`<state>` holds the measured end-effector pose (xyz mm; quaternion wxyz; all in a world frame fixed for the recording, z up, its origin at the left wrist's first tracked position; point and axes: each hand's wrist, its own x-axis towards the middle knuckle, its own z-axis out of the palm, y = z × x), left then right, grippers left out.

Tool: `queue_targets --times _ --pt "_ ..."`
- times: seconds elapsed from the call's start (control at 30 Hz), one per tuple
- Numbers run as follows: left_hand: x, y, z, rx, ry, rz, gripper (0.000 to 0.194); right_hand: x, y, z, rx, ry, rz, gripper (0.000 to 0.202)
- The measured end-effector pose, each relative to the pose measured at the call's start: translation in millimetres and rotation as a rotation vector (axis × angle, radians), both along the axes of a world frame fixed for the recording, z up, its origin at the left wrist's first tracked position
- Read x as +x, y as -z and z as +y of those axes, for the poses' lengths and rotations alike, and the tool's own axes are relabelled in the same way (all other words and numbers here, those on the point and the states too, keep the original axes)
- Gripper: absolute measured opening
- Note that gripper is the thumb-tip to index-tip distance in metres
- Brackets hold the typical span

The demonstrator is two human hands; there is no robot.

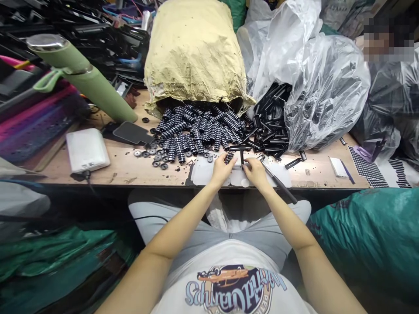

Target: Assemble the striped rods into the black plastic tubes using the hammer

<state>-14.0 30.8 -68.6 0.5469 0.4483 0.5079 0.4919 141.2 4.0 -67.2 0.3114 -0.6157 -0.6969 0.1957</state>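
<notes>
My left hand [222, 169] is closed around a short black ribbed cylinder with white marks [229, 158]. My right hand [255, 173] pinches a slim black bar [242, 156], upright between the fingertips and a little apart from the cylinder. Both hands are over a pale sheet [201, 172] at the table's front edge. Beside my right hand lies a black-handled tool with a metal head [279, 181], possibly a small hammer, its handle jutting past the edge. Behind the hands is a heap of similar ribbed cylinders [199, 126], and to its right a pile of black bars [270, 131].
A yellow sack [196, 48] and a clear plastic bag [327, 87] stand behind the piles. Leftward are a green bottle [98, 91], a white box with a cable [87, 150] and loose small discs [157, 159]. Sheets of black labels [368, 168] lie right. A green sack [369, 231] flanks my legs.
</notes>
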Motion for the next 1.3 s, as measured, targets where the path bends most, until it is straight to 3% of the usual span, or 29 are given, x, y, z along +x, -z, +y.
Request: queue_targets --times 0.1,0.23,0.33,0.43,0.5,0.6,0.7,0.8,0.97,1.1,1.23,1.3 --pt "0.0 3.6 -4.4 0.112 0.011 0.174 0.019 -9.0 1.4 -6.2 0.02 -0.074 -0.227 0.028" --pt "0.0 4.7 -9.7 0.23 0.04 0.28 0.012 -17.1 1.8 -8.7 0.004 -0.072 -0.276 0.027" --pt "-1.2 1.5 -11.0 0.211 0.04 0.219 0.011 -17.9 -1.2 -7.7 -0.043 -0.07 -0.093 0.021" --pt "-6.1 -6.2 -11.0 0.072 0.071 0.048 0.019 -12.8 -11.9 -5.6 -0.104 -0.067 0.347 0.037" --pt "-10.1 -11.9 -11.3 0.089 0.119 0.023 0.023 -6.6 -23.1 -3.2 -0.278 -0.044 0.668 0.047" --pt "-13.7 -17.6 -13.9 0.239 0.167 0.101 0.022 2.8 -40.2 0.5 -0.755 -0.091 0.946 0.068" --pt "-14.9 -20.4 -18.5 0.343 0.242 0.188 0.018 8.4 -50.5 0.8 -1.125 -0.242 1.018 0.084" --pt "-17.3 -22.3 -22.1 0.442 0.378 0.302 0.017 10.3 -52.7 -1.4 -1.227 -0.283 0.97 0.08" --pt "-19.9 -19.4 -21.9 0.53 0.482 0.427 0.009 10.1 -54.1 0.3 -1.114 -0.239 0.685 0.053" --pt "-19.0 -13.2 -16.4 0.455 0.4 0.455 0.008 12.7 -62.9 4.7 -0.857 -0.211 0.467 0.044" --pt "-22.5 -14.8 -10.8 0.158 0.334 0.059 0.038 15.3 -64.6 -0.5 -0.399 -0.106 -0.101 0.076" --pt "-23.9 -19.0 -11.0 0.029 0.331 -0.146 0.045 12.7 -58.4 -7.1 -0.251 -0.118 -0.401 0.085"
